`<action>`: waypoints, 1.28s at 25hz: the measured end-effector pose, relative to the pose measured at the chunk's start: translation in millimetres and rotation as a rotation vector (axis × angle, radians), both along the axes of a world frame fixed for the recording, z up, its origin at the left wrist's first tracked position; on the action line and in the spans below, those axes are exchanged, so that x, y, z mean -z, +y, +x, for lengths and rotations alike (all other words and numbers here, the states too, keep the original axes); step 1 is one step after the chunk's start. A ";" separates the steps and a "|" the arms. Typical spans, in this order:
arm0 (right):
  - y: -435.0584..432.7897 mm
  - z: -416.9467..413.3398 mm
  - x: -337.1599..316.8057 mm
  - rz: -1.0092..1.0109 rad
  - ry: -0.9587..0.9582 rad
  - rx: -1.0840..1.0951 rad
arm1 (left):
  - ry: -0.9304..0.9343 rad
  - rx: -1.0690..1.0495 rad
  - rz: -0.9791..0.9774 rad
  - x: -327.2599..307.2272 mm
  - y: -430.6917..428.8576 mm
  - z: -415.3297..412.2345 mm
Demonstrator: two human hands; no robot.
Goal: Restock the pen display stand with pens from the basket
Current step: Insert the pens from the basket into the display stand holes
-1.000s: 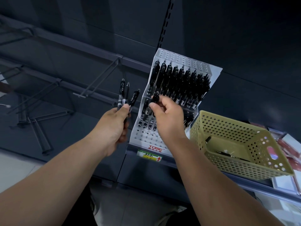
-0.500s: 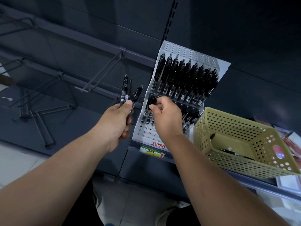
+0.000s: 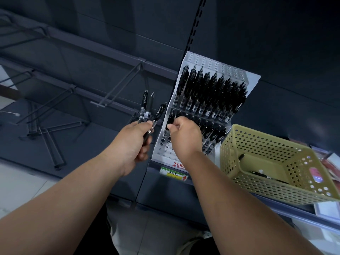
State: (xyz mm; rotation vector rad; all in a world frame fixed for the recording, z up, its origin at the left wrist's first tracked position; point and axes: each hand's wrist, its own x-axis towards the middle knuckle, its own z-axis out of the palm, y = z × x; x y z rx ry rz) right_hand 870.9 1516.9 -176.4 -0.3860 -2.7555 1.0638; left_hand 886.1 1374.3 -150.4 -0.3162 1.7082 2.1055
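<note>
A white perforated pen display stand [image 3: 244, 78] stands on the dark shelf. Its upper tier is packed with black pens [image 3: 211, 94], and its lower tier holds some at the right with open holes at the left. My right hand [image 3: 184, 137] pinches one black pen [image 3: 170, 120] at the left end of the lower tier. My left hand [image 3: 132, 144] grips three black pens [image 3: 147, 111], fanned upward, just left of the stand. The beige perforated basket [image 3: 272, 144] sits right of the stand with a few pens [image 3: 261, 174] lying inside.
Empty metal peg hooks [image 3: 117, 89] stick out of the dark back panel at the left. A yellow price label [image 3: 173, 173] is on the shelf edge under the stand. Reddish packets [image 3: 329, 164] lie behind the basket at the far right.
My right hand has lowered its pen from the upper row toward the left end of the lower tier. My left hand keeps holding its three pens. The camera view shifted slightly.
</note>
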 end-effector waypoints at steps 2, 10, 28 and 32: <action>2.0 3.2 -6.6 -0.041 -0.047 0.002 | 0.048 0.018 -0.003 -4.3 -0.4 2.8; -1.6 36.4 -55.5 -0.877 0.043 0.098 | 0.187 0.051 -0.040 -18.1 13.4 19.3; 19.8 38.0 -61.5 -0.488 0.239 0.154 | 0.176 -0.051 -0.236 -1.2 7.9 5.9; 16.6 28.8 -44.4 -0.380 0.262 0.123 | 0.173 -0.033 -0.227 1.0 7.3 3.5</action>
